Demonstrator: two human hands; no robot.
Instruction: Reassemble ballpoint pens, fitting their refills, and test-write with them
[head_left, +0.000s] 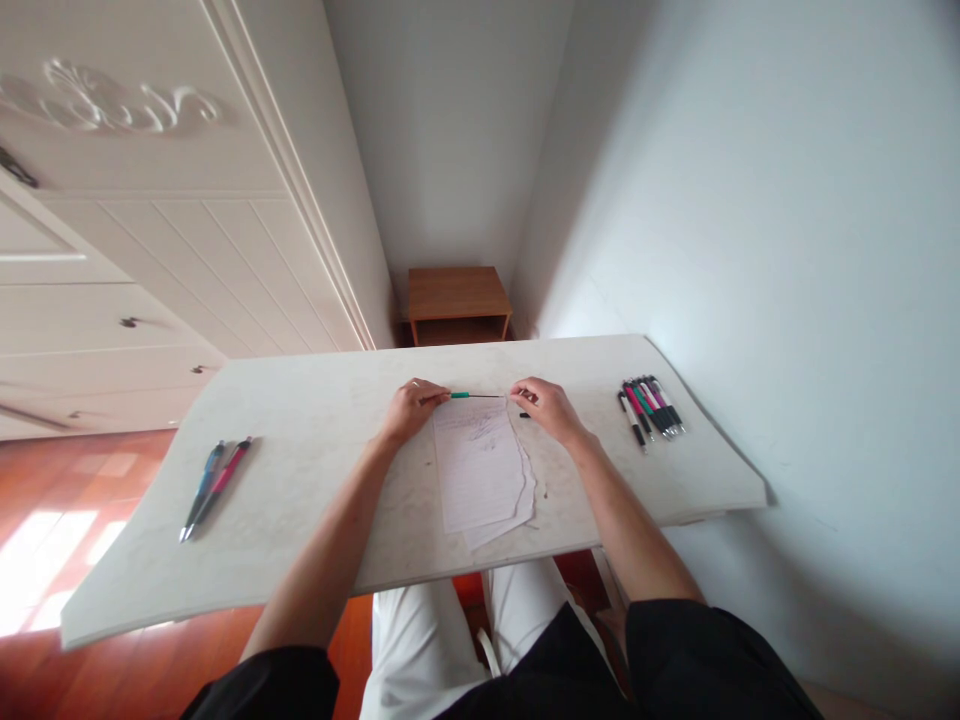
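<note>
My left hand (417, 403) is closed on the green barrel (460, 395) of a pen, held level above the top edge of the paper. A thin dark refill (486, 396) sticks out of the barrel toward the right. By the refill's end, my right hand (541, 402) is pinched; whatever is between its fingertips is too small to make out. Just below those fingertips a short black piece (524, 415) lies on the table. Under and in front of both hands are torn sheets of lined paper (480, 480), with scribbles near the top.
Several pens (651, 408) lie side by side at the right of the white table (315, 400). A blue pen (202, 490) and a red pen (223, 480) rest at the left. Beyond the far edge stands a low wooden stand (454, 292). A wall (787, 250) borders the right, cabinets (172, 240) the left.
</note>
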